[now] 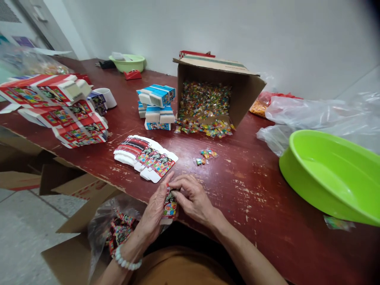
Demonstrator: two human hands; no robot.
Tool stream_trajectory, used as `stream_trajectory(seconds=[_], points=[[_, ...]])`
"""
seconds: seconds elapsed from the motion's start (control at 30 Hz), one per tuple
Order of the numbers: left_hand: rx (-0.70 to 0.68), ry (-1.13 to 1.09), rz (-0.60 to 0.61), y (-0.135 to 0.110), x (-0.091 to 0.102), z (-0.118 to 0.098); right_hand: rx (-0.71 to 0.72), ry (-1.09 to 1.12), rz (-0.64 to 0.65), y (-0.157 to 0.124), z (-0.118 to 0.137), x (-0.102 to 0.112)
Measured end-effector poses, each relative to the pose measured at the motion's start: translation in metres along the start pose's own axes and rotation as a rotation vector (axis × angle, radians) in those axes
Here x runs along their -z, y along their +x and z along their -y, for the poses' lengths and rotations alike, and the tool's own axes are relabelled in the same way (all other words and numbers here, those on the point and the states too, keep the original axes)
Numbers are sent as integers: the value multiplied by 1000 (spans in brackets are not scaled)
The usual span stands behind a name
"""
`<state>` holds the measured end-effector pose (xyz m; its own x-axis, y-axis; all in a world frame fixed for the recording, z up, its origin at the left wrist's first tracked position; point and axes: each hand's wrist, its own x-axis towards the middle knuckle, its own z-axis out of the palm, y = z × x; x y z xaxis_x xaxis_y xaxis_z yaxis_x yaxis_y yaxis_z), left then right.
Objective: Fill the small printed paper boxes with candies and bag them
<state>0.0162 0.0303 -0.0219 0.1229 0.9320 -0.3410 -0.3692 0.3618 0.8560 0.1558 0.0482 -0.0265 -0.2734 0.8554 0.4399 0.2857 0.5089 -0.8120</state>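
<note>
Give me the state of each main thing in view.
Small carton, held, white flap showing at its lower end.
Left hand, closed around the carton.
Right hand, at the carton's upper end.
Flat cartons, unassembled, overlapping in a fan.
Cardboard box, tipped on its side, open.
Wrapped candies, loose, some spilled out.
Blue bundles, stacked.
Red bundles, banded, stacked.
Bright green basin, upright, open.
Tabletop, worn, paint chipped.

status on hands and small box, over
Left hand holding small box; right hand at its upper end. Flat boxes lie just beyond, not blocking.
</note>
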Motion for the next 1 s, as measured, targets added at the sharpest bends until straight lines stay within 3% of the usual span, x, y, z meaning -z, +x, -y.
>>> stream_trajectory(seconds=[0.1, 0.17, 0.3, 0.4, 0.53, 0.67, 0.77, 0.83, 0.9, 1.0], points=[[98, -117, 58, -7, -2, 2, -124, -83, 10, 13, -27, 22], [184, -195, 87, -17, 0, 4, -169, -393, -99, 22, -51, 38], [425, -256, 237, -42, 18, 18, -194, -838, 41, 26, -83, 52], [444, -83, 294, -52, 44, 29, -152, -900, 86, 22, -87, 46], [341, 389, 350, -53, 76, 21, -130, -856, -14, 16, -87, 44], [420, 769, 461, -52, 81, 3, -144, -781, -153, 12, -88, 57], [394, 585, 426, -47, 67, -2, -209, -559, -272, 7, -70, 60], [318, 408, 386, -42, 53, -4, -304, -155, -356, 1, -45, 51], [221, 329, 354, -38, 39, -5, -369, 237, -324, -3, -15, 35], [109, 283, 327, -36, 22, -8, -390, 451, -314, -8, 19, 10]])
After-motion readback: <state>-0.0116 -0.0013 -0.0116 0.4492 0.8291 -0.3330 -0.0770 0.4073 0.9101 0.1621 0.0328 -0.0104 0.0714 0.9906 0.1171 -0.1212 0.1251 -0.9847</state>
